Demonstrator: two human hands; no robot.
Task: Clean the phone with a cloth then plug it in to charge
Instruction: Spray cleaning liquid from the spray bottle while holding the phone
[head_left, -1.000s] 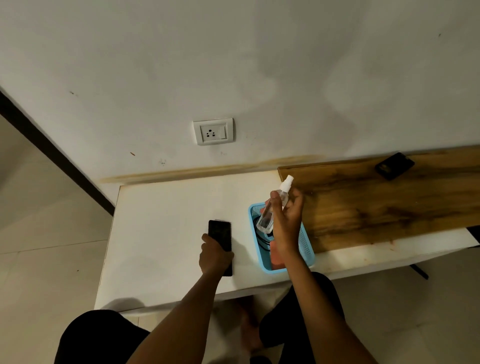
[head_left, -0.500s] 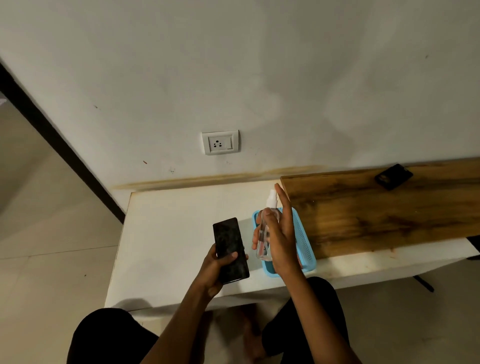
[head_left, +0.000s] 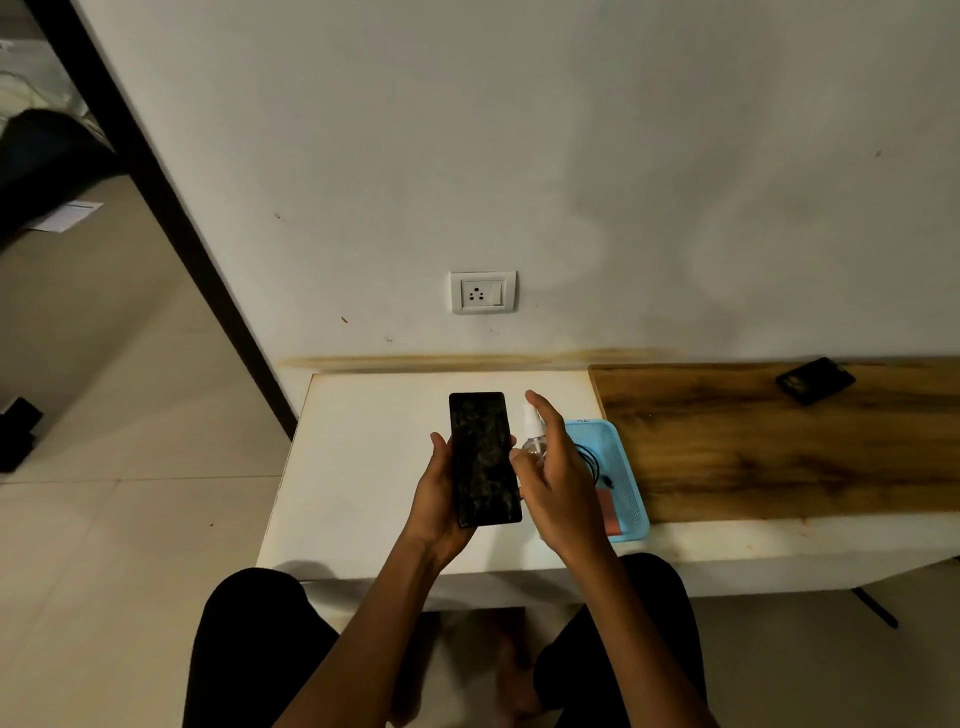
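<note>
The left hand grips the phone from beneath, fingers curled round its edges, holding it screen-up above the desk near the front edge — the glass looks smeared. Just beside it, the right hand holds a small clear spray bottle, forefinger raised over the nozzle. Behind that hand a blue basket sits by the desk's front edge, a black cable inside. A wall socket sits above the desk's back edge.

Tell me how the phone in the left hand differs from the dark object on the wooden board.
The phone is held up in the left hand; the dark object lies untouched on the wooden board. The phone looks long and smudged; the dark object looks shorter, too small for detail. Both are flat, black and rectangular.
</note>
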